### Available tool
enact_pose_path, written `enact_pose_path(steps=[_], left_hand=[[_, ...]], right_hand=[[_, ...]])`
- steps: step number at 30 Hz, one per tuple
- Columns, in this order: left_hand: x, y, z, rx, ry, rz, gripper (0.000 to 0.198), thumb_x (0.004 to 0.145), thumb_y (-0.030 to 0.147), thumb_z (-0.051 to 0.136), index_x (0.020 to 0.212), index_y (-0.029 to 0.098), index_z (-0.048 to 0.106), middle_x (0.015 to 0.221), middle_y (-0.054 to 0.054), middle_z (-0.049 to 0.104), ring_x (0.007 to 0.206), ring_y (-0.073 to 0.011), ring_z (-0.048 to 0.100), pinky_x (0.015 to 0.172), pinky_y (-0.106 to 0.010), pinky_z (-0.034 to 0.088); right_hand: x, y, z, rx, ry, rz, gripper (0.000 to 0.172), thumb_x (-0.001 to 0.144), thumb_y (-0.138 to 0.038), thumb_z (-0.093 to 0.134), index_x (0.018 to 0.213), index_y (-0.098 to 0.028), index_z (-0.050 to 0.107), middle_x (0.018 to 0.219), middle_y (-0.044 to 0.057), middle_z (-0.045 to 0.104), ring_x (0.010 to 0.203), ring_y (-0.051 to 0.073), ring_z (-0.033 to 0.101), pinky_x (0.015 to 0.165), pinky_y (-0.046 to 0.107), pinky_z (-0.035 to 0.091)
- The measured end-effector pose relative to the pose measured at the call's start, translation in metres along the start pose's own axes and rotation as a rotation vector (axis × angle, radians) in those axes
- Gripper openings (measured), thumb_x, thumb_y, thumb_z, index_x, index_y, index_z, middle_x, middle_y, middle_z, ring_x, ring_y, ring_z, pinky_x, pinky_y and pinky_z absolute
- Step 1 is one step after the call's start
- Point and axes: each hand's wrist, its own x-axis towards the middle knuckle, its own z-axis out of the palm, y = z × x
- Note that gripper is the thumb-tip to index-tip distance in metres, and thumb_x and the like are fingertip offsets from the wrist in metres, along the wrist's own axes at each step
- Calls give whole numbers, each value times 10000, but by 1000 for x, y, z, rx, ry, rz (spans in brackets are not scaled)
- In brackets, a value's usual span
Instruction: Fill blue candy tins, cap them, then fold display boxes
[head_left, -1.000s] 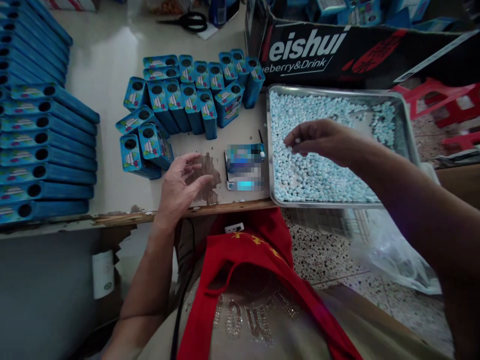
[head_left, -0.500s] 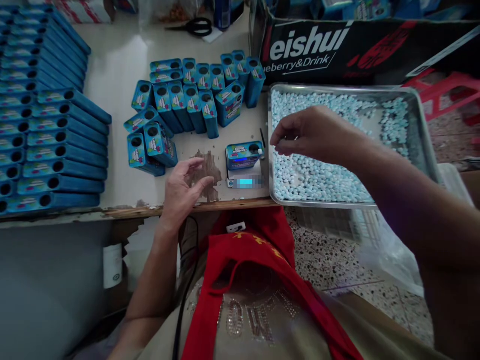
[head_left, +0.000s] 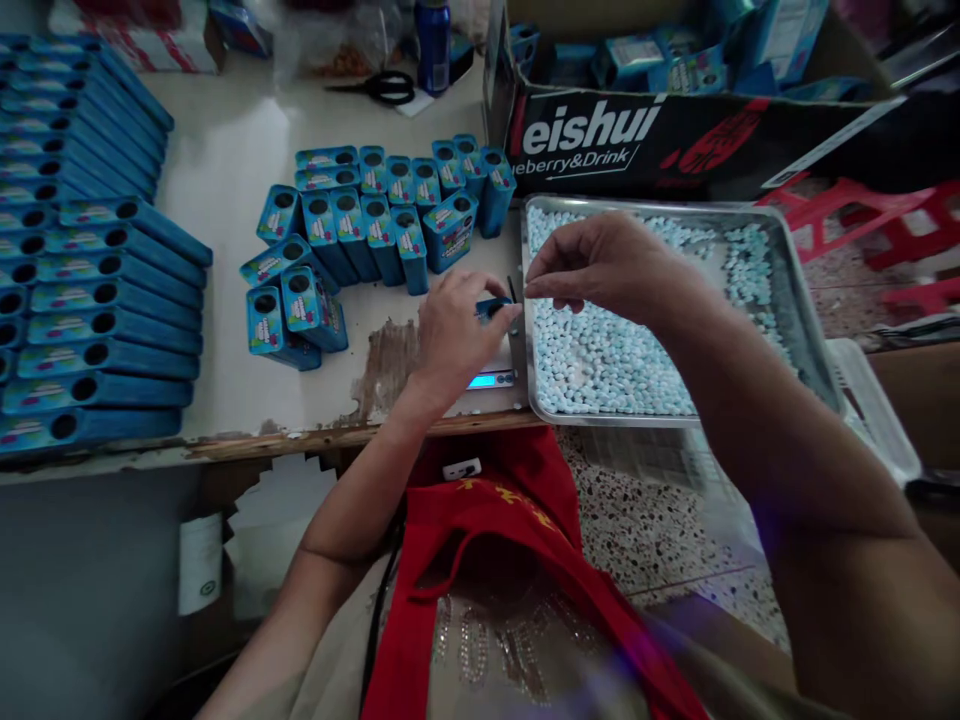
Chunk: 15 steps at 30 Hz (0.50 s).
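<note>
Blue printed slim box [head_left: 489, 308] is sitting under your left hand [head_left: 455, 328], mostly hidden, with only its dark far end showing between your fingers and thumb. That hand is curving round the box, but I cannot tell how firmly it is pressing. Just below the same hand, a flat electronic scale [head_left: 491, 381] is glowing with a blue display. Your right hand [head_left: 611, 262] is hovering over the left rim of a shallow silver metal tray [head_left: 622, 420], its thumb and forefinger nearly meeting beside your left thumb; I cannot tell whether they are pinching anything. Small pale blue and white candies [head_left: 615, 362] are spreading across the tray beneath your right hand. Beyond and left of your left hand, a cluster of matching blue boxes [head_left: 383, 235] is standing on the white tabletop [head_left: 244, 130], and farther left, close-packed rows of similar boxes [head_left: 112, 322] are filling the table's side. Well beyond your left hand, black-handled scissors [head_left: 391, 88] are lying near a blue can [head_left: 433, 48]. Beyond your right hand, a black cardboard carton [head_left: 592, 150] with white lettering is holding more blue packages [head_left: 694, 72].
</note>
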Motion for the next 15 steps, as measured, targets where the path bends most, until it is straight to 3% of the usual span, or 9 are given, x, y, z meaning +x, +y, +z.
enact_pose_path(steps=[4,7,11,15], left_hand=[[-7,-18,-10,-255,-44,-100,212,965,327,772,1151,250,705,1214,-54,745,1176,-243,694,1057,-414,577],[-15,-32,-21,-390,25,-181,265,998,399,739,1206,248,675,1238,-57,751,1175,-217,714,1031,-377,596],[-29,-46,-38,-385,146,-232,254,971,419,780,1131,244,687,1148,-44,756,1108,-207,726,1004,-359,606],[-56,-50,-50,-268,178,-274,215,963,377,786,1107,235,712,1098,-32,761,1037,-196,726,958,-340,609]], right_hand=[[3,-7,11,-109,-18,-90,179,816,-370,846,833,-220,750,678,-3,654,727,179,631,656,319,466],[7,-16,23,-254,-30,-162,135,840,-332,812,836,-210,755,732,16,691,801,199,654,706,328,452],[8,-22,36,-433,-25,-192,97,892,-300,764,851,-212,759,831,59,728,868,235,672,750,357,443],[2,-26,37,-532,15,-193,66,925,-282,745,901,-222,763,940,83,753,889,250,667,776,377,447]])
